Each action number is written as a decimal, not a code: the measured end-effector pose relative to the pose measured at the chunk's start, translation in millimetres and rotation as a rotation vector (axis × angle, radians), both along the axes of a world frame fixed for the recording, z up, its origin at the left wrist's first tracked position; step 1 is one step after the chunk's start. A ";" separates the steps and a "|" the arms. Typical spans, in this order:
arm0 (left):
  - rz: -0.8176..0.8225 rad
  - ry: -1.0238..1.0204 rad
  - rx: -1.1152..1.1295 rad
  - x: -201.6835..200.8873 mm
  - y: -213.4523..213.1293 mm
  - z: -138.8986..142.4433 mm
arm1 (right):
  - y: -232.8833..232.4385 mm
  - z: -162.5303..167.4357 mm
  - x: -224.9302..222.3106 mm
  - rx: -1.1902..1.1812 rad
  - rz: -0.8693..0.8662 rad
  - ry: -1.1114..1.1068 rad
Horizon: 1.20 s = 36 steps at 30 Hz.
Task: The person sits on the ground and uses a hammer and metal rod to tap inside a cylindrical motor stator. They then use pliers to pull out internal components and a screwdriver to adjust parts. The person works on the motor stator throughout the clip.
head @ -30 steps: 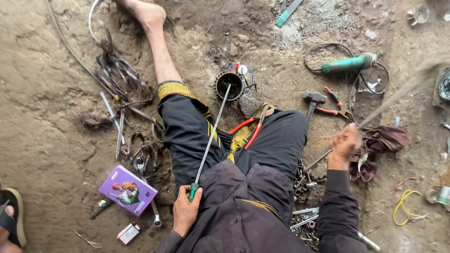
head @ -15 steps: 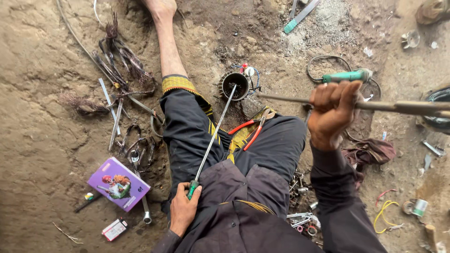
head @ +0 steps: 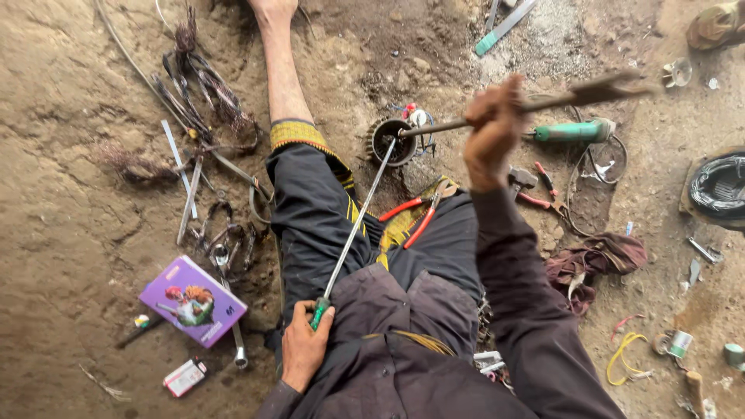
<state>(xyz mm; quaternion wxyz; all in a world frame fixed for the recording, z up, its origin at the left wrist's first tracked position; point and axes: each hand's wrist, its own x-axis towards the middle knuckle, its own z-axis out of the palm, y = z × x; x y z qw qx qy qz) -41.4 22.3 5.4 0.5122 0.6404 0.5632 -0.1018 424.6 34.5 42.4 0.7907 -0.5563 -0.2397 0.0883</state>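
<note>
I sit on dirt ground with my legs stretched out. My left hand (head: pixel 304 347) grips the green handle of a long screwdriver (head: pixel 353 231); its tip reaches into a round toothed metal part (head: pixel 390 141) on the ground between my legs. My right hand (head: pixel 490 133) is raised and shut on a long rusty metal rod (head: pixel 559 99), held roughly level, with its left end at the rim of the round part. Red-handled pliers (head: pixel 415 210) lie on my lap.
A purple box (head: pixel 192 301), a wrench (head: pixel 233 341) and metal scraps (head: pixel 209 225) lie at my left. A green-handled power tool (head: pixel 573 131), red cutters (head: pixel 543 192), a hammer head (head: pixel 520 178), a dark rag (head: pixel 601 256), a yellow cord (head: pixel 627 355) and a black coil (head: pixel 718 190) lie at right.
My right hand picked the rod up off the ground at my right, lifted it and swung its end toward the round part. My left hand kept the screwdriver in place.
</note>
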 end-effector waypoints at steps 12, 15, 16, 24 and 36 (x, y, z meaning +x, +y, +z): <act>0.028 -0.053 -0.020 -13.8 -15.0 -4.7 | -7.2 -3.7 -17.7 0.050 0.053 -0.037; -0.003 -0.049 0.014 -13.3 -16.1 -6.1 | 3.3 -19.3 -16.4 -0.013 0.004 -0.046; 0.006 -0.030 -0.017 -15.1 -18.4 -5.3 | -1.3 -16.3 -14.9 -0.015 0.022 -0.058; 0.092 -0.095 -0.084 -15.3 -22.9 -16.6 | -26.5 23.7 -2.4 0.059 0.126 -0.137; 0.004 0.178 -0.120 -60.1 -30.3 13.4 | -76.9 24.4 15.9 0.095 -0.092 -0.028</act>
